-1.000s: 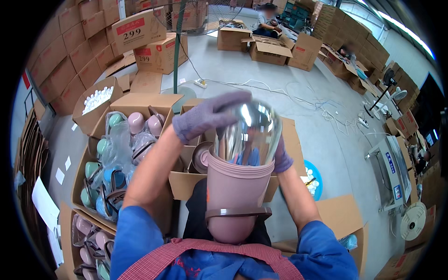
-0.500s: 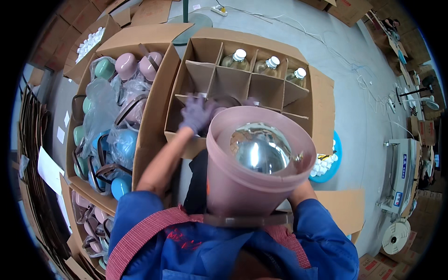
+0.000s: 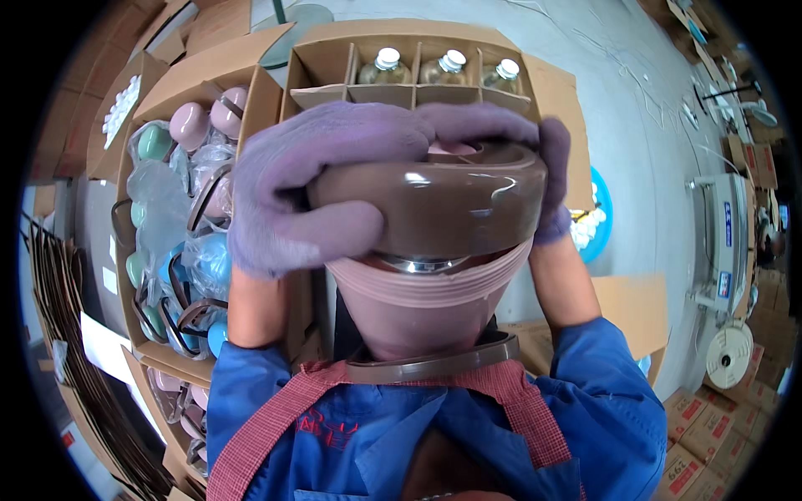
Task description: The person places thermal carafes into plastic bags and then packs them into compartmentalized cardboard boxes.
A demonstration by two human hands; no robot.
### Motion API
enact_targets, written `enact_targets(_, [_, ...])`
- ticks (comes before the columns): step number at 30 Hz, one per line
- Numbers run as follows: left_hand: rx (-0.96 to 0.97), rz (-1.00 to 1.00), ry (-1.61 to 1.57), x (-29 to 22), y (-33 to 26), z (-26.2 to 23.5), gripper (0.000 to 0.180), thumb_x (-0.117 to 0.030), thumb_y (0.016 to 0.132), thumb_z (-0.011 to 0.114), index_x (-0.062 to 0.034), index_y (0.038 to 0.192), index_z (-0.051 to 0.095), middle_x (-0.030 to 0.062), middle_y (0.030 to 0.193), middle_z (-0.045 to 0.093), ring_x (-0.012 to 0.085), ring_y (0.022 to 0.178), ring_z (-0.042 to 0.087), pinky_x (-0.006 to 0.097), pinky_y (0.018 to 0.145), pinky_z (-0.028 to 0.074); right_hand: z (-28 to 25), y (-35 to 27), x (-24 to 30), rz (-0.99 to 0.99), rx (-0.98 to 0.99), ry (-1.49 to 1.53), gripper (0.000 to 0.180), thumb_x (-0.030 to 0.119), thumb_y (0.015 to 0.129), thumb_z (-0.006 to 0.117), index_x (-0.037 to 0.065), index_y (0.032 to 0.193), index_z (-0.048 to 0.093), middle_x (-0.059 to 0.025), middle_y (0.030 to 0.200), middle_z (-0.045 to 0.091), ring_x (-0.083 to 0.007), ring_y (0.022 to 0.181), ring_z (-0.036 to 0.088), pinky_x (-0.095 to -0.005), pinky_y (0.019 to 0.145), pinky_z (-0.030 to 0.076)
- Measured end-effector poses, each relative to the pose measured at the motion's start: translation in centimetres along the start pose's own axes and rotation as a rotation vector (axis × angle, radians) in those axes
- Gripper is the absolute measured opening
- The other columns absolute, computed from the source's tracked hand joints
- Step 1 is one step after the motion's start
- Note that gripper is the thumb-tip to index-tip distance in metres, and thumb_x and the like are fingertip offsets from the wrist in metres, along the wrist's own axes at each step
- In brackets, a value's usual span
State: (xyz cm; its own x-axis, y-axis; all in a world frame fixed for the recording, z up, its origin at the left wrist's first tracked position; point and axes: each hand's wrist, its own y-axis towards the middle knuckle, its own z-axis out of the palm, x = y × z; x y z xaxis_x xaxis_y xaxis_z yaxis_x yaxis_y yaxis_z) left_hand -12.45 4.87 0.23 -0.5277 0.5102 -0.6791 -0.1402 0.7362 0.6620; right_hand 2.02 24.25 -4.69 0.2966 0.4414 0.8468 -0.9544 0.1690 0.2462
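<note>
We clamp both gloved hands, left (image 3: 309, 200) and right (image 3: 553, 179), around a brown lid (image 3: 430, 204) atop the pink flask (image 3: 418, 305) between them.

Brown lid (image 3: 434, 204) atop pink flask (image 3: 418, 309)

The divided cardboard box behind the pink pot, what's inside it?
The divided cardboard box shows three clear bottles with white caps in its back row. The gloved left hand, right hand and brown lid cover its nearer compartments.

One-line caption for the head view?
Both purple-gloved hands, left hand and right hand, press brown plastic lid onto pink flask body.
</note>
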Motion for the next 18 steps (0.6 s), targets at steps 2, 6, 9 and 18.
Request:
enact_targets(2, [0.004, 0.021, 0.14, -2.0, 0.3, 0.6, 0.051, -0.036, 0.071, 0.072, 0.0055, 0.101, 0.067, 0.0191, 0.103, 0.067, 0.0322, 0.098, 0.064, 0.039, 0.087, 0.05, 0.1, 0.5, -0.6, -0.09, 0.032, -0.034, 0.081, 0.058, 0.097, 0.017, -0.007, 0.109, 0.064, -0.021, 0.112, 0.064, -0.0323, 0.113, 0.056, -0.0409, 0.102, 0.041])
enact_targets(6, [0.014, 0.04, 0.143, -1.6, -2.2, 0.6, 0.046, -0.037, 0.08, 0.065, 0.0039, 0.101, 0.067, 0.0198, 0.105, 0.066, 0.0331, 0.101, 0.063, 0.039, 0.089, 0.049, 1.0, -0.5, 0.4, -0.24, 0.015, -0.54, 0.082, 0.056, 0.099, 0.014, -0.007, 0.104, 0.067, -0.0206, 0.11, 0.065, -0.0306, 0.109, 0.06, -0.0389, 0.1, 0.044])
enact_targets(9, [0.03, -0.114, 0.245, -0.1, -3.9, -1.8, 0.055, -0.045, 0.094, 0.047, 0.0025, 0.118, 0.059, 0.0234, 0.126, 0.055, 0.034, 0.117, 0.054, 0.041, 0.1, 0.041, 1.3, -2.5, 3.0, -0.324, -0.098, -0.568, 0.091, 0.067, 0.094, 0.011, -0.006, 0.118, 0.059, -0.0216, 0.117, 0.062, -0.0312, 0.116, 0.055, -0.0401, 0.104, 0.041])
enact_targets(18, [-0.307, -0.533, 0.141, 4.6, -5.3, 1.0, 0.036, -0.022, 0.091, 0.052, 0.0034, 0.116, 0.058, 0.0176, 0.124, 0.058, 0.0274, 0.118, 0.054, 0.039, 0.105, 0.038, 4.2, -0.6, 3.7, -0.383, -0.029, -0.802, 0.042, 0.031, 0.099, 0.038, 0.0, 0.111, 0.063, -0.0149, 0.112, 0.065, -0.0273, 0.113, 0.058, -0.038, 0.103, 0.04])
